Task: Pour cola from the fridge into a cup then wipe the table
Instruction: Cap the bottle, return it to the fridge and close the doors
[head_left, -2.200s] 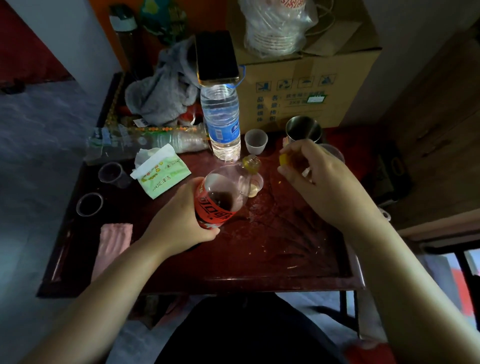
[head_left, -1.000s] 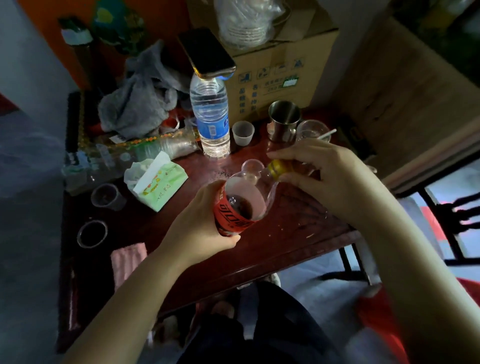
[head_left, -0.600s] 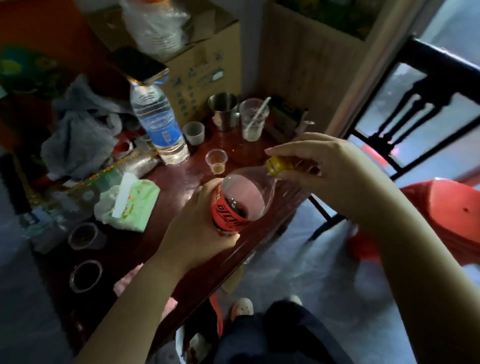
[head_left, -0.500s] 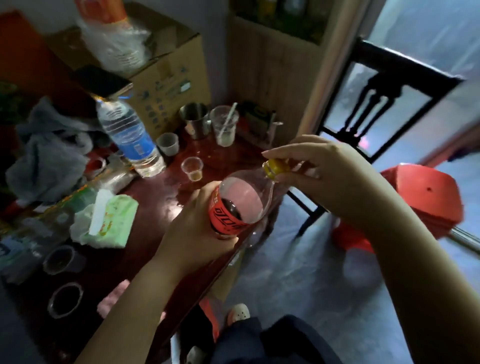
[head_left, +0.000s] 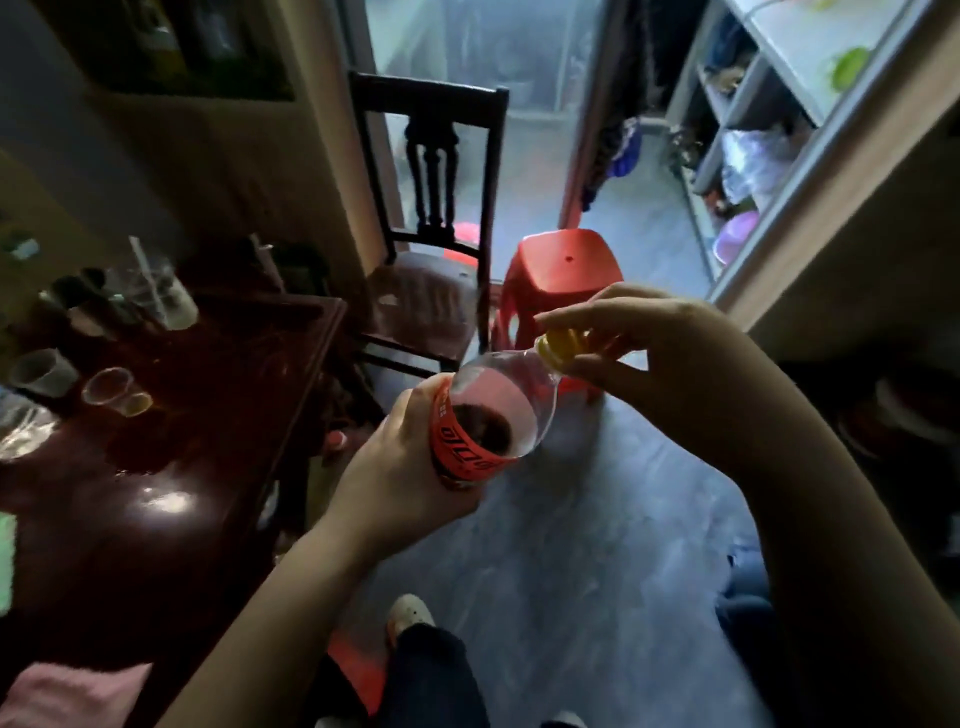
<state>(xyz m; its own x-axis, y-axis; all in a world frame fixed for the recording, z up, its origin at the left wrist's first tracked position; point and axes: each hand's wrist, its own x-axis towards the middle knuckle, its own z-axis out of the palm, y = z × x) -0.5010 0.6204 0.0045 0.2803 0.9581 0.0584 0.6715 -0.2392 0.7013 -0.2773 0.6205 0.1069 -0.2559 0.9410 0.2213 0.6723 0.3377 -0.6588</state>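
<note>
My left hand (head_left: 400, 483) grips the cola bottle (head_left: 491, 423) around its red label, tilted up to the right over the floor, a little dark cola inside. My right hand (head_left: 654, 358) pinches the yellow cap (head_left: 556, 345) on the bottle's neck. At the left the dark red table (head_left: 171, 467) holds a small clear cup (head_left: 111, 387) with a little amber liquid, lying tilted. A pink cloth (head_left: 72, 693) rests at the table's near edge.
More cups (head_left: 39, 371) and a glass with a straw (head_left: 156, 296) stand at the table's far side. A dark wooden chair (head_left: 431, 218) and a red plastic stool (head_left: 563, 275) stand ahead. Open shelves (head_left: 748, 140) rise at the right. My shoe (head_left: 410, 616) is on the grey floor.
The view has swung right, away from the table toward the chair and shelves. The bottle moved off the tabletop and now hangs over the floor. My right hand closed onto the cap.
</note>
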